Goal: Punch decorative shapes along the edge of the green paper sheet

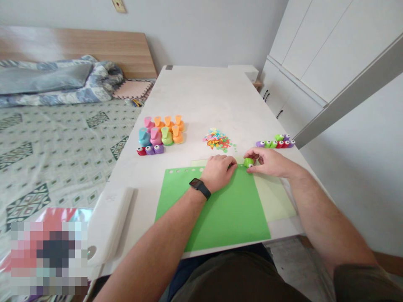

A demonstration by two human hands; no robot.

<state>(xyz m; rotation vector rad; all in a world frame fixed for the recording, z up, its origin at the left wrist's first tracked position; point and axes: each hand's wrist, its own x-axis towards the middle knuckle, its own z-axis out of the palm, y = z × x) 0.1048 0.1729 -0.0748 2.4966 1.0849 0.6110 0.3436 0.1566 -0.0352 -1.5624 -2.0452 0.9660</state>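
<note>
While the right hand (271,162) pinches a small green craft punch (248,162) between thumb and fingertips, the left hand (218,172) lies palm down with its fingers loosely curled, pressing on the far edge of a green paper sheet (226,212). The punch sits at that same edge, just beside the left hand's fingertips, with part of the paper apparently reaching into it, though the exact fit is hidden. Its squat body lies with its long axis running roughly left to right across the edge, tilted slightly, and a pale round end faces the near right.

A row of small punched holes (181,170) runs along the far edge, to the left of the left hand. A paler green sheet (275,199) lies partly under the green paper sheet and sticks out on its right side. Beyond the far edge, on the table (201,96), a heap of colourful paper cut-outs (217,139) lies near the middle, a line of small punches (274,144) stands to the right, and a cluster of larger pink, orange and teal punches (160,133) stands to the left. A black watch (200,188) circles the left wrist.
</note>
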